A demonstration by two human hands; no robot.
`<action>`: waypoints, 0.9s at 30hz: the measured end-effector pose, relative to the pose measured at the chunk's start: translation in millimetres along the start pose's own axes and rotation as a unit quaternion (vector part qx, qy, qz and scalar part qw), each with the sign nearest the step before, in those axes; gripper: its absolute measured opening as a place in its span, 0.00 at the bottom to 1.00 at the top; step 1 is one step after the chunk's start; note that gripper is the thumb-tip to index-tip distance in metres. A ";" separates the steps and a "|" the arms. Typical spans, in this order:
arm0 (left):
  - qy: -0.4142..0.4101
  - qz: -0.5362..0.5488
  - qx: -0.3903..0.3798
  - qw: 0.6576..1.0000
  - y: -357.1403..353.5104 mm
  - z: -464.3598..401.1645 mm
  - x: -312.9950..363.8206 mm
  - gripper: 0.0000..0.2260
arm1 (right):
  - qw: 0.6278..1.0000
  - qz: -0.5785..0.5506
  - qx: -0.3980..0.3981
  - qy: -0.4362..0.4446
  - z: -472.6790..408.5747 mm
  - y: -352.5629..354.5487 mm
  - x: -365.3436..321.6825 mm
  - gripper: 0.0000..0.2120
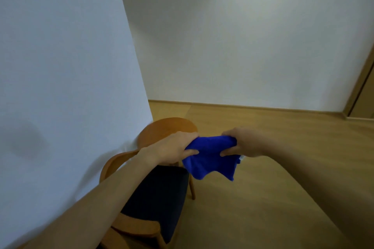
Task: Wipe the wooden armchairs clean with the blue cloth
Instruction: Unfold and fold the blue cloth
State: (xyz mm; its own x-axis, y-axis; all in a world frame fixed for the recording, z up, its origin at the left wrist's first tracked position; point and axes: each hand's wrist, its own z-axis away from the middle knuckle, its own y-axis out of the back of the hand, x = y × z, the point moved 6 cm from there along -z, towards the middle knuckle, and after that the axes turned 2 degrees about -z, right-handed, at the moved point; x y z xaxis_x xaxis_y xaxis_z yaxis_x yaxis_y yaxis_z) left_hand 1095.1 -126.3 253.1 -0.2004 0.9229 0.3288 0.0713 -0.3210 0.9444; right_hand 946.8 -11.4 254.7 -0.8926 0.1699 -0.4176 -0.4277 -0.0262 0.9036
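Cloth first: we hold the blue cloth (210, 157) bunched between both hands, the left hand (174, 147) pinching one end and the right hand (240, 143) the other, its loose corners hanging below our grip. We judge this is refolding for a fresh face. The wooden armchair (153, 178) sits just under our left forearm, against the white wall (60, 66).

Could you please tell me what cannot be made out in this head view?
- Armchair: the left forearm and white cloth hide much; the bottom edge crops it.
- Blue cloth: bunched between left hand and right hand, size unclear.
- Other armchairs: none visible.
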 end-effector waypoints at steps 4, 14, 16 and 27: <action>-0.002 -0.019 -0.005 1.000 2.3 -64.5 2.1 0.05 | 1.000 -0.015 0.007 -0.006 -20.6 20.6 56.1 0.09; -0.061 -0.015 -0.036 0.997 -18.1 -252.9 26.1 0.05 | 0.995 -0.013 0.033 -0.095 -36.4 87.6 210.3 0.13; -0.081 -0.012 -0.043 0.996 -26.4 -292.8 28.1 0.06 | 0.992 -0.009 0.042 -0.119 -37.1 100.5 239.7 0.12; -0.205 -0.002 -0.055 0.977 -8.7 -488.0 46.0 0.03 | 0.964 -0.031 0.114 -0.237 -62.5 181.9 374.2 0.11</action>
State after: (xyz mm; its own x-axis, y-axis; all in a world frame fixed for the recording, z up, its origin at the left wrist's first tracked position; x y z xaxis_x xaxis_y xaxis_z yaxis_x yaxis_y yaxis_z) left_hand 608.4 -184.9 260.7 0.2092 0.9244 0.3190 -0.0397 -0.3179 0.9473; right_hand 526.1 -14.1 256.9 -0.6784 0.5960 -0.4295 -0.3876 0.2062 0.8984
